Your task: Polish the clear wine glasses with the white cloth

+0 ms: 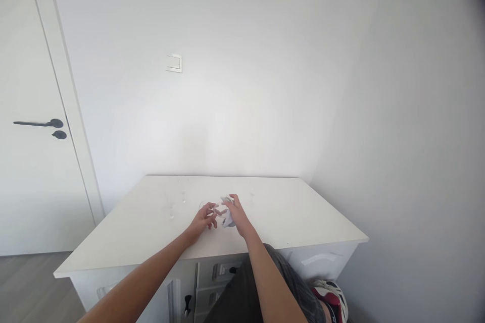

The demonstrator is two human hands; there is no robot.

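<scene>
Both my hands meet over the middle of a white tabletop (303, 217). My left hand (203, 218) is curled round a small clear glass object (214, 208), hard to make out against the white surface. My right hand (238, 214) is closed on a crumpled white cloth (228, 220) and presses it against that object. The two hands almost touch.
Faint clear glass items (171, 208) stand on the tabletop to the left and behind the hands. Below are white drawers (222, 272). A white door with a dark handle (41, 124) is at the left, a wall switch (174, 63) above. A red-and-white shoe (333, 300) lies lower right.
</scene>
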